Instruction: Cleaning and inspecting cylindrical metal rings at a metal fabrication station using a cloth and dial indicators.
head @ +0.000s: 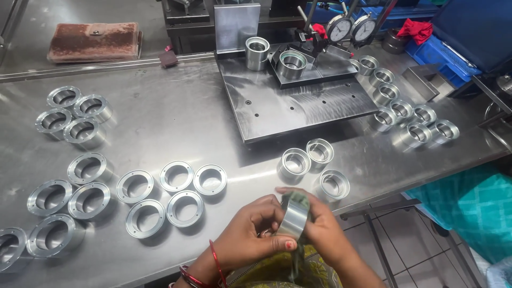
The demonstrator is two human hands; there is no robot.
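Steel table (176,120); both hands' grip on shiny cylindrical metal ring (293,218).

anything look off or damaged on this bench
Nothing stands out. The metal rings sit flat in groups on the steel table, none tipped. Both hands, left hand and right hand, hold one ring.

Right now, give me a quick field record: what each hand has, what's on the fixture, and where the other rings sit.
left hand: grips a metal ring
right hand: on the same ring, with a greenish cloth
gauge fixture: one ring seated below two dial gauges; a sleeve stands beside it
table: flanged rings at left, flat rings in front, three near the hands, a cluster at right
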